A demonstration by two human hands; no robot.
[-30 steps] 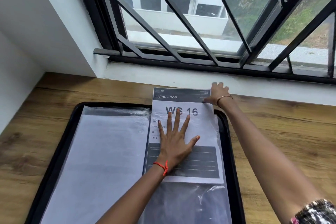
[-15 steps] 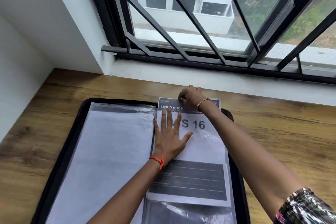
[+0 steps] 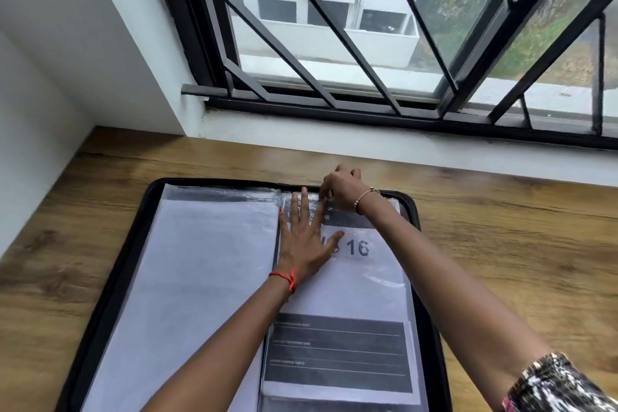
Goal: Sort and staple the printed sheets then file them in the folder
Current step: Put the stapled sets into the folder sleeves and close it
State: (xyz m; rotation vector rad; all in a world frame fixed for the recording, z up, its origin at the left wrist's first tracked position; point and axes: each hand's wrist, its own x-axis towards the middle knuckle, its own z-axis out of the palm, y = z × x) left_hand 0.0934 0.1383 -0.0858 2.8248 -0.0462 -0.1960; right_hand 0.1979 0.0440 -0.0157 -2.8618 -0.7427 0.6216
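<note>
While inside folder (image 3: 110, 278) edges, sheet (image 3: 361, 291).

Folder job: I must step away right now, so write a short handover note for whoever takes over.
Left hand: flat, pressing the WS 16 sheet.
Right hand: fingers curled at the sheet's top edge; grip unclear.
The sheet lies on the right side of the open black folder on the wooden desk; a plastic sleeve with paper is on the left.
Stapling not visible.
Left: finish seating the sheet, close the folder.

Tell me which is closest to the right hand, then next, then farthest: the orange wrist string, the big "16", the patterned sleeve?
From the right hand:
1. Big printed "16", just below it on the sheet.
2. Orange wrist string, lower left, on the other arm.
3. Black-and-white patterned sleeve, bottom right corner.
</note>
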